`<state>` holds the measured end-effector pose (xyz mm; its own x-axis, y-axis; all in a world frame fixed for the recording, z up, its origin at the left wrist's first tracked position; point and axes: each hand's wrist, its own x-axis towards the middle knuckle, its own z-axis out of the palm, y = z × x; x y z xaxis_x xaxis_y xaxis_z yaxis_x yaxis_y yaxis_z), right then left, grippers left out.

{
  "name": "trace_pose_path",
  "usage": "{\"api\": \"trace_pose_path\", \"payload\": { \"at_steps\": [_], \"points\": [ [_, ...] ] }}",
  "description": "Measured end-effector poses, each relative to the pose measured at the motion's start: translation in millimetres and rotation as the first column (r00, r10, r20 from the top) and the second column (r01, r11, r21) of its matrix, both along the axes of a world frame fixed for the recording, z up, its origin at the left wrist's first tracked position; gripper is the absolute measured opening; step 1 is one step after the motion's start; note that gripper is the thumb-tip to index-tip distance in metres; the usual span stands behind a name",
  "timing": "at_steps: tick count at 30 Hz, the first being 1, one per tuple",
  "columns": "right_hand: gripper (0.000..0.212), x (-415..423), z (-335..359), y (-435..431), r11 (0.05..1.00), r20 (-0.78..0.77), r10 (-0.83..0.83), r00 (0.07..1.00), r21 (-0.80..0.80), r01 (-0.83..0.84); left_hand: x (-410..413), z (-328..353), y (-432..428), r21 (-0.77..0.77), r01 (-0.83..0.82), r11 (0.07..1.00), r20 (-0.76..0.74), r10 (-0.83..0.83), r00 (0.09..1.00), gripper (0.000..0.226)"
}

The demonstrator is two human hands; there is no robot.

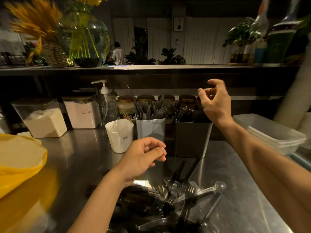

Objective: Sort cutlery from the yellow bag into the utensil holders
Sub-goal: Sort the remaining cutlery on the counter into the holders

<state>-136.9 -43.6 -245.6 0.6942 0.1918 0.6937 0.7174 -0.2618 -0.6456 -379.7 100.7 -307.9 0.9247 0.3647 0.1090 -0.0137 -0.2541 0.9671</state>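
A heap of loose plastic cutlery (176,197), black and clear forks, knives and spoons, lies on the steel counter near me. The yellow bag (18,167) sits at the left edge. Three holders stand behind the heap: a white cup (120,137) with clear pieces, a light grey holder (150,128) full of grey knives, and a dark grey holder (191,138) with black cutlery. My left hand (143,158) hovers over the counter in front of the white cup, fingers loosely curled, holding nothing. My right hand (214,100) is above the dark holder, fingers loosely spread, with nothing visible in it.
Two clear containers of powder (43,121), a pump bottle (105,105) and jars with gold lids (125,105) line the back. Stacked clear tubs (269,132) stand at the right. A shelf above carries a glass vase (84,39) and plants.
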Motion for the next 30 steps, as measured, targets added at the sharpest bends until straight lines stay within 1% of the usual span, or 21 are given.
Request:
{"api": "trace_pose_path", "payload": {
  "at_steps": [1, 2, 4, 6, 8, 11, 13, 14, 15, 16, 17, 18, 20, 21, 22, 23, 24, 25, 27, 28, 30],
  "points": [
    [0.026, -2, -1, 2, 0.990, 0.048, -0.043, 0.998, -0.130, 0.049, 0, 0, 0, -0.003, -0.003, 1.000, 0.001, 0.003, 1.000, 0.009],
    [0.026, -3, -4, 4, 0.955, 0.056, -0.070, 0.996, -0.285, 0.083, 0, 0, 0, -0.006, -0.004, 1.000, 0.002, 0.004, 1.000, 0.009],
    [0.043, -4, -11, 6, 0.813, -0.030, -0.124, 0.992, -0.576, 0.084, -1, 0, 1, -0.011, -0.007, 1.000, 0.003, 0.007, 1.000, 0.009],
    [0.054, -8, -15, 3, 0.740, -0.132, -0.177, 0.975, -0.671, 0.043, -2, 0, 1, -0.011, -0.010, 1.000, 0.002, 0.010, 1.000, 0.010],
    [0.053, -9, -16, 0, 0.767, -0.075, -0.171, 0.982, -0.636, 0.085, -6, 2, 2, -0.013, -0.016, 1.000, 0.005, 0.016, 1.000, 0.010],
    [0.038, -31, -18, 1, 0.868, 0.205, -0.163, 0.965, -0.434, 0.239, -17, 3, 8, -0.018, -0.074, 0.997, 0.013, 0.074, 0.997, 0.010],
    [0.027, -63, -19, 10, 0.931, 0.375, -0.088, 0.923, -0.298, 0.210, -25, 3, 18, -0.030, -0.144, 0.989, 0.034, 0.145, 0.989, 0.011],
    [0.021, -81, -21, 16, 0.944, 0.376, 0.002, 0.927, -0.306, 0.122, -29, 3, 23, -0.039, -0.184, 0.982, 0.052, 0.186, 0.981, 0.010],
    [0.016, -98, -24, 22, 0.924, 0.308, 0.130, 0.942, -0.383, -0.003, -31, 3, 30, -0.045, -0.227, 0.973, 0.069, 0.230, 0.971, 0.009],
    [0.014, -119, -30, 31, 0.844, 0.167, 0.273, 0.947, -0.513, -0.153, -38, 1, 38, -0.046, -0.282, 0.958, 0.083, 0.285, 0.955, 0.009],
    [0.017, -136, -35, 38, 0.711, -0.010, 0.376, 0.926, -0.638, -0.296, -42, -1, 46, -0.026, -0.329, 0.944, 0.094, 0.330, 0.939, 0.008],
    [0.024, -153, -45, 48, 0.551, -0.175, 0.427, 0.887, -0.728, -0.408, -50, -4, 56, 0.006, -0.379, 0.925, 0.101, 0.377, 0.921, 0.008],
    [0.050, -174, -61, 61, 0.288, -0.397, 0.408, 0.822, -0.799, -0.528, -58, -13, 71, 0.084, -0.470, 0.879, 0.094, 0.463, 0.881, 0.008],
    [0.061, -183, -70, 68, 0.184, -0.465, 0.378, 0.801, -0.810, -0.557, -63, -17, 78, 0.119, -0.517, 0.848, 0.084, 0.510, 0.856, 0.009],
    [0.065, -189, -78, 74, 0.111, -0.479, 0.359, 0.801, -0.830, -0.547, -66, -21, 82, 0.158, -0.557, 0.815, 0.071, 0.553, 0.830, 0.010],
    [0.066, -193, -84, 81, 0.059, -0.446, 0.358, 0.820, -0.866, -0.497, -68, -26, 87, 0.212, -0.591, 0.779, 0.053, 0.594, 0.802, 0.012],
    [0.066, -196, -90, 87, 0.038, -0.401, 0.358, 0.843, -0.896, -0.443, -70, -30, 89, 0.277, -0.618, 0.736, 0.034, 0.635, 0.772, 0.012],
    [0.068, -197, -92, 92, 0.043, -0.378, 0.339, 0.861, -0.908, -0.416, -70, -34, 91, 0.350, -0.639, 0.685, 0.019, 0.677, 0.736, 0.011],
    [0.062, -198, -93, 101, 0.085, -0.412, 0.283, 0.866, -0.889, -0.451, -72, -42, 92, 0.485, -0.656, 0.578, -0.013, 0.755, 0.656, 0.010],
    [0.056, -198, -92, 105, 0.093, -0.435, 0.261, 0.862, -0.877, -0.471, -72, -46, 92, 0.533, -0.646, 0.547, -0.037, 0.778, 0.628, 0.015],
    [0.046, -201, -90, 110, 0.108, -0.481, 0.212, 0.850, -0.853, -0.510, -69, -52, 90, 0.574, -0.611, 0.546, -0.087, 0.782, 0.617, 0.028]
  ]
}}
